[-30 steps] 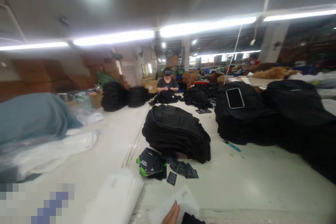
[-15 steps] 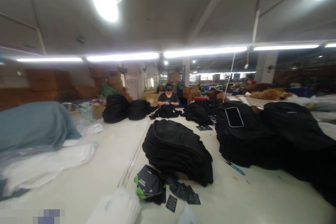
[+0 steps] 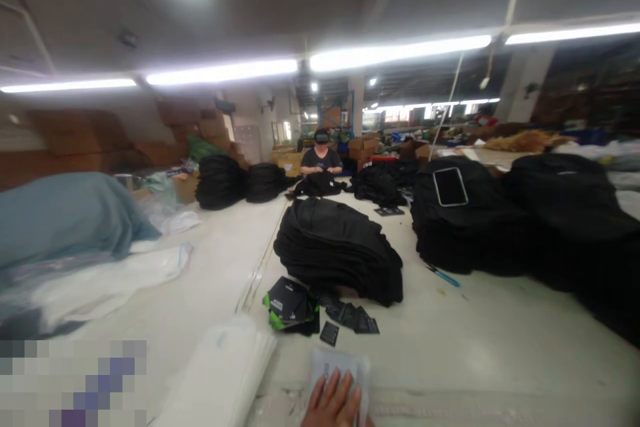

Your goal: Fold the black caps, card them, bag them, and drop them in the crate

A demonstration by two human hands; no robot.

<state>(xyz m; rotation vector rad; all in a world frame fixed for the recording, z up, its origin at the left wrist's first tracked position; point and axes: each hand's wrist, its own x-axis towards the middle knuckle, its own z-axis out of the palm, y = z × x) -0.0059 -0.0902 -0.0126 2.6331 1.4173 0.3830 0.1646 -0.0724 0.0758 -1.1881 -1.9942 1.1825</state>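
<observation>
A hand (image 3: 334, 403), gone from view half a second ago, is now lying flat with fingers spread on a small clear plastic bag (image 3: 341, 373) at the near edge of the long white table (image 3: 480, 347), just in front of the scattered black hang tags (image 3: 350, 317). Which hand it is I cannot tell; the other is out of view. The folded pile of black garments (image 3: 337, 247) is sitting behind those tags, unmoved.

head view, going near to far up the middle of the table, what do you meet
hand flat on a clear plastic bag → loose black tags → stack of folded black garments → person at the far end
</observation>
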